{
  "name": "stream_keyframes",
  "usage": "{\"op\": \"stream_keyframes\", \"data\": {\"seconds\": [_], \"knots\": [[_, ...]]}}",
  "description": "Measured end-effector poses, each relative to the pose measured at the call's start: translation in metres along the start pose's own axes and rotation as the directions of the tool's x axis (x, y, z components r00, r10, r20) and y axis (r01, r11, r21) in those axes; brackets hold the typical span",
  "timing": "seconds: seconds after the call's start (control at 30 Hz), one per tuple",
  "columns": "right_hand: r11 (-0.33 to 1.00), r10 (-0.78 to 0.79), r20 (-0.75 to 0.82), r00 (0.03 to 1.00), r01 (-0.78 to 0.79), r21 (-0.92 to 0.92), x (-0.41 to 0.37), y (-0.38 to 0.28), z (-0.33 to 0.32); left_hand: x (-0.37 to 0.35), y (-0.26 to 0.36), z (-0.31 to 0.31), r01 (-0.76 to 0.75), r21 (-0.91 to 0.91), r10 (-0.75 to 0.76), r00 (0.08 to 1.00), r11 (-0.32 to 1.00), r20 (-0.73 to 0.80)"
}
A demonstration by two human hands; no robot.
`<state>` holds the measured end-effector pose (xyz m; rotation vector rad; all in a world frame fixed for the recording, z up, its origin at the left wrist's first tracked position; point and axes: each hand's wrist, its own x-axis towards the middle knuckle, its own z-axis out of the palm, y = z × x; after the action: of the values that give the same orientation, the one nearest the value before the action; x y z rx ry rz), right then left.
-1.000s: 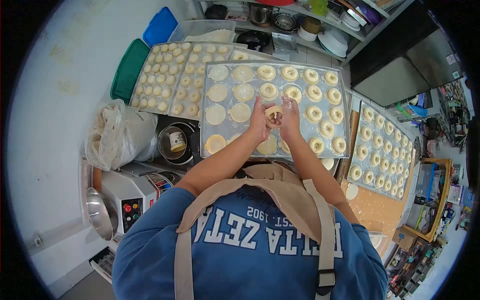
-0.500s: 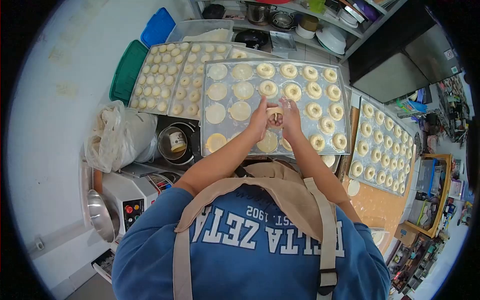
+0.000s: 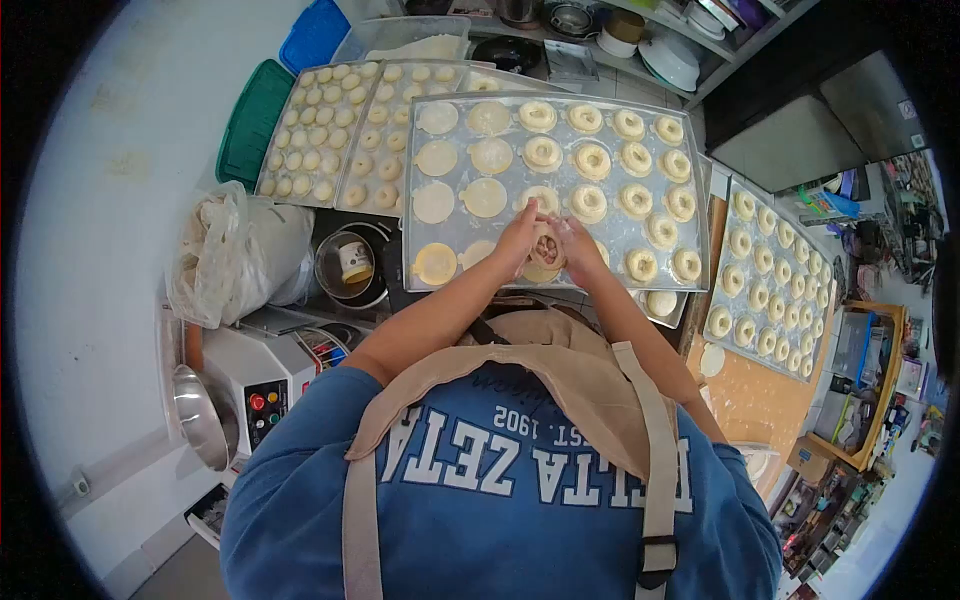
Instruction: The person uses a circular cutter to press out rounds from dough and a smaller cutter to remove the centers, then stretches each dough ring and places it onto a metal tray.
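Observation:
Between my two hands is a ring of pale dough (image 3: 551, 229), held just above the near part of a large metal tray (image 3: 455, 218). My left hand (image 3: 517, 243) grips the ring's left side, and my right hand (image 3: 582, 250) its right side. Curled fingers show through the hole in the middle. On the tray's left half lie flat dough discs (image 3: 435, 202). Thick dough rings (image 3: 635, 200) fill the right half, and another ring (image 3: 541, 199) sits just beyond my fingers.
Trays of round dough balls (image 3: 310, 135) stand at the back left. A second tray of dough rings (image 3: 765, 280) rests on the wooden table (image 3: 745, 400) at right. To the left are a plastic bag (image 3: 235, 255), a pot (image 3: 350, 262) and a grey machine (image 3: 250, 375).
Both hands have come slightly nearer my body with the dough ring. Its hole looks taller now, with more of the fingers showing through. The view has shifted a little.

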<state>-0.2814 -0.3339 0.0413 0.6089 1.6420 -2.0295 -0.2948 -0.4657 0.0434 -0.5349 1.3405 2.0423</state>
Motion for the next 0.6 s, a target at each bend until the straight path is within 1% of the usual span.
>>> {"op": "stream_keyframes", "data": {"seconds": [0.03, 0.13, 0.2, 0.23, 0.3, 0.4, 0.43, 0.5, 0.6], "knots": [[0.999, 0.012, 0.026, 1.000, -0.013, 0.044, 0.000, 0.009, -0.002, 0.002, -0.007, -0.004, 0.009, 0.014, -0.008, 1.000, 1.000, -0.013], [0.996, 0.089, 0.020, 0.996, -0.089, -0.021, -0.010, 0.017, -0.007, 0.005, -0.023, -0.016, 0.045, 0.040, -0.044, 0.999, 0.998, -0.030], [0.997, 0.041, 0.000, 0.999, -0.041, -0.068, -0.009, 0.024, -0.008, 0.008, -0.032, -0.023, 0.076, 0.041, -0.076, 0.997, 0.996, -0.017], [0.996, 0.015, -0.008, 1.000, -0.016, -0.093, -0.007, 0.028, -0.009, 0.011, -0.036, -0.026, 0.067, 0.039, -0.067, 0.998, 0.997, -0.015], [0.984, 0.011, -0.033, 0.999, -0.017, -0.179, -0.007, 0.030, -0.010, 0.016, -0.041, -0.029, 0.048, 0.035, -0.048, 0.999, 0.998, -0.010], [0.937, -0.042, -0.071, 0.997, 0.015, -0.349, -0.007, 0.029, -0.009, 0.016, -0.042, -0.033, 0.032, 0.190, -0.026, 0.999, 0.981, -0.032], [0.911, -0.068, -0.081, 0.994, 0.029, -0.412, -0.007, 0.030, -0.009, 0.015, -0.042, -0.032, 0.013, 0.214, -0.007, 0.999, 0.977, -0.032], [0.901, -0.110, -0.094, 0.990, 0.059, -0.430, -0.006, 0.033, -0.010, 0.008, -0.040, -0.029, -0.023, 0.259, 0.032, 0.999, 0.966, -0.029], [0.872, -0.163, -0.104, 0.981, 0.094, -0.480, -0.006, 0.036, -0.012, -0.005, -0.035, -0.022, -0.106, 0.383, 0.128, 0.991, 0.918, -0.033]]}}
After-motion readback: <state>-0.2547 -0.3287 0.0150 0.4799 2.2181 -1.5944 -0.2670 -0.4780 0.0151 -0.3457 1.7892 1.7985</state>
